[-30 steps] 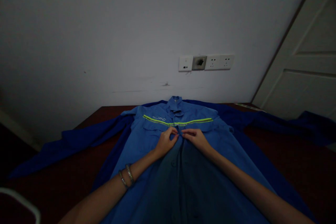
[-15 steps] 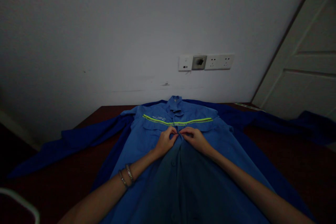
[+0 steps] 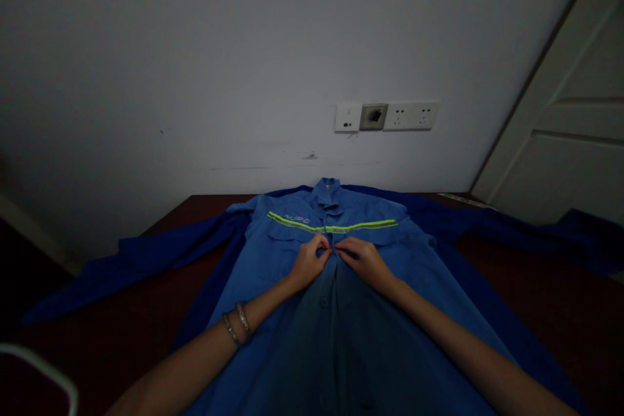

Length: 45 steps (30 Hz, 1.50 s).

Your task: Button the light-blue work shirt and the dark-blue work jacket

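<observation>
A light blue work shirt [image 3: 277, 286] lies spread out, collar toward the wall, with a yellow-green reflective stripe across its chest. Just below that stripe, my left hand [image 3: 311, 261] pinches the front placket between thumb and fingers. My right hand [image 3: 363, 261] grips the other side of the same opening, its fingertips almost touching the left ones. Whatever small button lies between the fingertips is hidden. Lower on the placket a button [image 3: 324, 303] shows dimly. Darker blue cloth with long sleeves [image 3: 166, 257] extends out from under the shirt on both sides.
The dark red-brown table [image 3: 121, 338] meets a pale wall [image 3: 244, 78] at the back. Sockets [image 3: 409, 116] are set in the wall. A panelled door [image 3: 575, 136] stands at the right. A pale curved bar [image 3: 43, 367] shows at the lower left.
The whole view has shifted slightly, with the scene a little further right. Both hands keep their pinch on the shirt front at nearly the same spot.
</observation>
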Available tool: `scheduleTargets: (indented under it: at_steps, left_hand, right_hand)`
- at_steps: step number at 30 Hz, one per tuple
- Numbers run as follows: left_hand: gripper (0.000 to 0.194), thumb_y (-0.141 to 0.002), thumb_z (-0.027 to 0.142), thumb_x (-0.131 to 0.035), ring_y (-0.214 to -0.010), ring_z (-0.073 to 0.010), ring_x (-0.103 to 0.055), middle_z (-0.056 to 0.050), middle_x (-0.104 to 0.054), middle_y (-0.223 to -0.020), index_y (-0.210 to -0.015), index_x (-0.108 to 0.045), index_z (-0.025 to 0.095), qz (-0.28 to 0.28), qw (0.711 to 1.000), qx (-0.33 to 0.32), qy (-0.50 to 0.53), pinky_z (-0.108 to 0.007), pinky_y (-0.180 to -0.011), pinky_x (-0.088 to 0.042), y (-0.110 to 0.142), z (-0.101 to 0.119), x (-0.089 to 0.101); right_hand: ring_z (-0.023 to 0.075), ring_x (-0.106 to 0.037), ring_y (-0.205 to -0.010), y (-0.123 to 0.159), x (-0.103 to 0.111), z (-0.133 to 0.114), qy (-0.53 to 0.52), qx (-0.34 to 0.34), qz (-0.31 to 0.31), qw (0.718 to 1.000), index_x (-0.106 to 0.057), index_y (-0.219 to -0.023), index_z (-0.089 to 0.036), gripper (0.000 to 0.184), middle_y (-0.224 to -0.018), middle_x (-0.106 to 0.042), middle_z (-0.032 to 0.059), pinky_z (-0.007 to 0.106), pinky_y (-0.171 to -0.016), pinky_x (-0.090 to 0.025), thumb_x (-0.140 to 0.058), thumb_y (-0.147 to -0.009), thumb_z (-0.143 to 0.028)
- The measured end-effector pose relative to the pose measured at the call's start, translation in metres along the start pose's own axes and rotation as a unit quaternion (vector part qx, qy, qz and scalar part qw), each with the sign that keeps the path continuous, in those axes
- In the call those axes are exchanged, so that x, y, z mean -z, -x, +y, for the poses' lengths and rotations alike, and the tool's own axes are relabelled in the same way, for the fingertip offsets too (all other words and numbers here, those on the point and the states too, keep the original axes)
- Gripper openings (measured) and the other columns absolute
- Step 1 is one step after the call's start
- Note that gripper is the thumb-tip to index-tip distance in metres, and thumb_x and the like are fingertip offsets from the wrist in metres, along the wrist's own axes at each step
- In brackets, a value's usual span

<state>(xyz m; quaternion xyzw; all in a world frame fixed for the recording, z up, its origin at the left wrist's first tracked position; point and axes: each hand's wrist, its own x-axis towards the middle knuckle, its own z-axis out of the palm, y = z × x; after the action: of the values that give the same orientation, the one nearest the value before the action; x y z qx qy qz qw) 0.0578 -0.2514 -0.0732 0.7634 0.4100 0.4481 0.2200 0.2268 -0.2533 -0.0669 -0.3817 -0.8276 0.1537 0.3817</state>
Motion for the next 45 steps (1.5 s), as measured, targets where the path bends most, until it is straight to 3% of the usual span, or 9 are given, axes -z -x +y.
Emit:
scheduleTargets:
  at_steps: [9,15,21,30,45]
  left_hand:
    - [0.009,-0.07,0.01,-0.051,-0.067,-0.0105,-0.056,0.002,-0.055,-0.068,-0.074,-0.046,0.016,0.01,0.992,0.04,0.115,-0.021,-0.065,-0.042,-0.002,-0.002,-0.002]
    - [0.021,-0.069,0.022,-0.061,-0.069,-0.0121,-0.058,0.002,-0.057,-0.067,-0.079,-0.043,0.017,-0.008,0.975,0.083,0.207,-0.023,-0.068,-0.043,-0.002,-0.004,-0.004]
    - [0.025,-0.064,0.014,-0.062,-0.072,-0.0113,-0.057,0.002,-0.056,-0.07,-0.079,-0.042,0.017,-0.022,0.966,0.094,0.239,-0.023,-0.07,-0.042,-0.003,-0.005,-0.004]
    - [0.022,-0.064,0.007,-0.057,-0.07,-0.0095,-0.055,0.003,-0.052,-0.069,-0.077,-0.043,0.016,-0.026,0.966,0.082,0.244,-0.021,-0.067,-0.04,-0.004,-0.006,-0.004]
    - [0.02,-0.062,0.005,-0.053,-0.065,-0.0081,-0.051,0.005,-0.049,-0.066,-0.075,-0.042,0.016,-0.022,0.969,0.076,0.233,-0.019,-0.064,-0.039,-0.004,-0.008,-0.005]
  right_hand:
    - [0.0157,-0.056,-0.088,0.002,-0.001,-0.002,0.075,0.033,-0.026,0.996,-0.062,-0.1,-0.019,0.024,-0.094,-0.061,0.0058,0.028,-0.079,-0.045,-0.044,-0.084,-0.02]
    - [0.0161,-0.056,-0.087,0.004,-0.002,-0.001,0.086,0.042,-0.016,0.995,-0.06,-0.099,-0.019,0.022,-0.094,-0.06,0.0057,0.029,-0.078,-0.046,-0.045,-0.084,-0.019]
    - [0.0164,-0.056,-0.088,0.004,-0.002,-0.001,0.077,0.065,-0.014,0.995,-0.058,-0.099,-0.019,0.021,-0.094,-0.06,0.0066,0.03,-0.078,-0.047,-0.043,-0.084,-0.019]
    - [0.0159,-0.055,-0.084,0.005,-0.002,0.0,0.062,0.078,-0.006,0.995,-0.055,-0.091,-0.018,0.013,-0.088,-0.059,0.0056,0.031,-0.077,-0.047,-0.045,-0.084,-0.018]
    - [0.0157,-0.057,-0.087,0.006,-0.003,-0.001,0.093,0.088,0.005,0.992,-0.06,-0.093,-0.019,0.017,-0.098,-0.056,0.0074,0.03,-0.077,-0.049,-0.045,-0.083,-0.019]
